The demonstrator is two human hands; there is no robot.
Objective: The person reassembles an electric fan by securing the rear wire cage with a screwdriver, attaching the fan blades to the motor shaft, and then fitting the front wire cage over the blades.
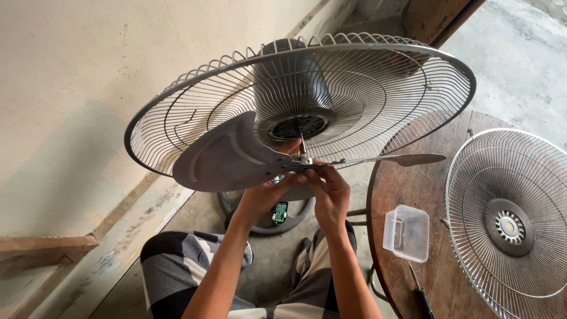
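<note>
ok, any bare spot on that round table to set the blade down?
Bare wood on the round table: the near-left arc from its rim to the clear plastic box, and a strip between box and loose grille. Crowded right side: the grille overhangs it. A screwdriver lies at the front edge. Both hands, left and right, grip the blade hub.

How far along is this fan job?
The front guard is already off and lies on the round table. Both hands, left and right, hold the blade at its hub on the motor shaft. The rear guard remains mounted, and a screwdriver lies unused.
</note>
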